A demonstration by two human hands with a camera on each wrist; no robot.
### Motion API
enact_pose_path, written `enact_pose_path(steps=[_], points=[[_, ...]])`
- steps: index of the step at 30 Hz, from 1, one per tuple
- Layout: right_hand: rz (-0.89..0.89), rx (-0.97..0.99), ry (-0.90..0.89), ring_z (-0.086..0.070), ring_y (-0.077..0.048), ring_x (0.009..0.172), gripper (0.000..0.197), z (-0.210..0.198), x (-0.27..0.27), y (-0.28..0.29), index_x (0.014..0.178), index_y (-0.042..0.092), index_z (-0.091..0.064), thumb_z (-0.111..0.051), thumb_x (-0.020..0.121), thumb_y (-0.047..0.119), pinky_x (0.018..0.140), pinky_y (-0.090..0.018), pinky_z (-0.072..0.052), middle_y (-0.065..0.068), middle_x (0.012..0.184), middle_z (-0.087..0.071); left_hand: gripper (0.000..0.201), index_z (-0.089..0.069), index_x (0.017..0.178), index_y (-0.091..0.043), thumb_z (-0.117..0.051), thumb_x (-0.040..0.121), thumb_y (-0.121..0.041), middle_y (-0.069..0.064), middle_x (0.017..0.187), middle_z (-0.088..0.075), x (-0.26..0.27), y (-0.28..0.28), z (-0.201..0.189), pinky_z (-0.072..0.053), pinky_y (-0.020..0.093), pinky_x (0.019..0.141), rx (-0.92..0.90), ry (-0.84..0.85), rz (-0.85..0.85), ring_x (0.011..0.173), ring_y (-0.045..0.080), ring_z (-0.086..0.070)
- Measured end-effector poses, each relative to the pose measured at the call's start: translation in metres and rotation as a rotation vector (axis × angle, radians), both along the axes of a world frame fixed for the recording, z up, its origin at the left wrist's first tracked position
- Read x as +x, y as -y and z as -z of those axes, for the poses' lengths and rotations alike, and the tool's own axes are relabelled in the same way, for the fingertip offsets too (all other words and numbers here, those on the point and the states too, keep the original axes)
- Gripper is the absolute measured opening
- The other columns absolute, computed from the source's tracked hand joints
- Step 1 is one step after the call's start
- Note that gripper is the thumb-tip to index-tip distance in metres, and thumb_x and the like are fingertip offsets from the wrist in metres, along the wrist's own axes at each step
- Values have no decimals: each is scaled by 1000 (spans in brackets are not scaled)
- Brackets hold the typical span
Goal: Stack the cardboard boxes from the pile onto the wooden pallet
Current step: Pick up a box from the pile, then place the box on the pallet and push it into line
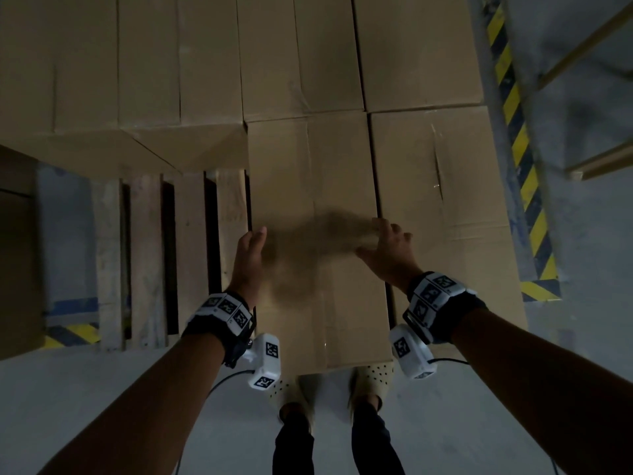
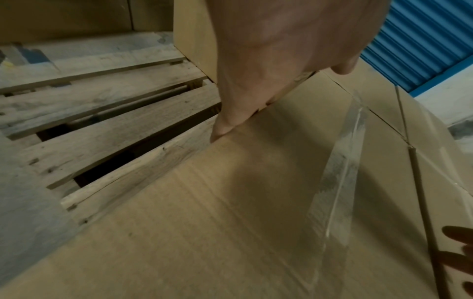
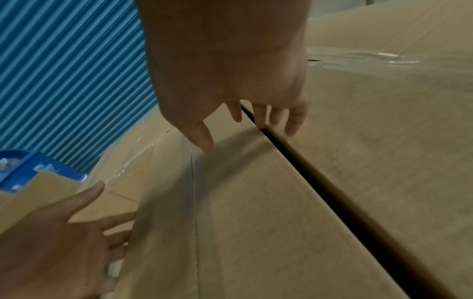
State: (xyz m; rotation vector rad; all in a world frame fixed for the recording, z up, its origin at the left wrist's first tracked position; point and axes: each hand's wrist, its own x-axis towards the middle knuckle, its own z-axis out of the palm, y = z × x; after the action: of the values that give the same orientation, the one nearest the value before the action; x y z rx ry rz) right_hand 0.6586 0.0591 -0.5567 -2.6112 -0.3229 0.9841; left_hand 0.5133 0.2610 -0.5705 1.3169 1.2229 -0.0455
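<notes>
Starting at the far left of the head view, a dark brown surface (image 1: 17,241) fills the edge of the frame, and beside it the wooden pallet (image 1: 147,258) shows its bare slats with dark gaps between them. Behind those slats a row of cardboard boxes (image 1: 147,63) sits on the pallet, every one taped shut, so their contents cannot be told. The left hand (image 1: 249,260) lies along the left edge of the nearest cardboard box (image 1: 315,186), fingers straight and relaxed, flat against the box's side and gripping nothing; the left wrist view shows its fingertips (image 2: 222,129) touching the box's upper edge just above the slats. This box rests on the pallet — long, closed, with clear tape (image 2: 337,172) running down its top seam — and its near end juts out above the person's pale perforated shoes (image 1: 373,378). The right hand (image 1: 385,250) hovers over the box's right edge, fingers loosely spread and released, clasping nothing; in the right wrist view its fingertips (image 3: 294,125) hang over the narrow dark gap between this box and its neighbour. That neighbouring box (image 1: 442,200) lies just beside it, also sealed, with a crease in its top. Further right, yellow-and-black hazard striping (image 1: 520,149) runs along the grey floor (image 1: 589,234).
</notes>
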Motion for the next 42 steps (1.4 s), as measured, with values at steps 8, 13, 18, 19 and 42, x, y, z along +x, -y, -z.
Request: enact_pose_path(steps=[8, 13, 18, 19, 42], points=[[-147, -125, -34, -4, -44, 146, 94, 15, -25, 25, 154, 18, -14, -69, 80, 40, 112, -63, -31, -8, 161, -4, 61, -36, 155, -14, -42, 105, -48, 5, 159, -39, -8, 10, 9, -29, 32, 112, 13, -46, -40, 146, 24, -35], [-221, -71, -89, -12, -40, 147, 97, 6, -12, 27, 155, 11, -16, -67, 81, 49, 119, -55, -18, -15, 160, -12, 58, -38, 153, -15, -39, 105, -49, 4, 158, -38, -7, 6, 3, -24, 27, 104, -24, -32, 4, 147, 22, -33], [-95, 68, -83, -17, -31, 150, 91, -21, 1, 32, 157, 8, -15, -70, 89, 32, 120, -40, -22, -14, 163, -19, 62, -37, 153, -11, -39, 105, -50, 8, 158, -39, -1, 10, -20, -27, 27, 107, 55, -31, 87, 145, 24, -36], [-98, 71, -69, -14, -30, 151, 91, -29, 1, 30, 157, 9, -13, -69, 90, 33, 120, -40, -20, -14, 164, -16, 65, -35, 154, -11, -41, 104, -51, 8, 159, -38, 1, 11, -27, -28, 30, 110, 70, -24, 113, 146, 25, -35], [30, 876, 643, -33, -19, 144, 75, -557, -176, 31, 153, 15, -29, -64, 92, 41, 108, -51, -42, -4, 156, -32, 62, -40, 150, -10, -55, 98, -39, 12, 160, -35, -119, 21, -564, -31, 39, 121, 962, 767, 432, 149, 20, -31]])
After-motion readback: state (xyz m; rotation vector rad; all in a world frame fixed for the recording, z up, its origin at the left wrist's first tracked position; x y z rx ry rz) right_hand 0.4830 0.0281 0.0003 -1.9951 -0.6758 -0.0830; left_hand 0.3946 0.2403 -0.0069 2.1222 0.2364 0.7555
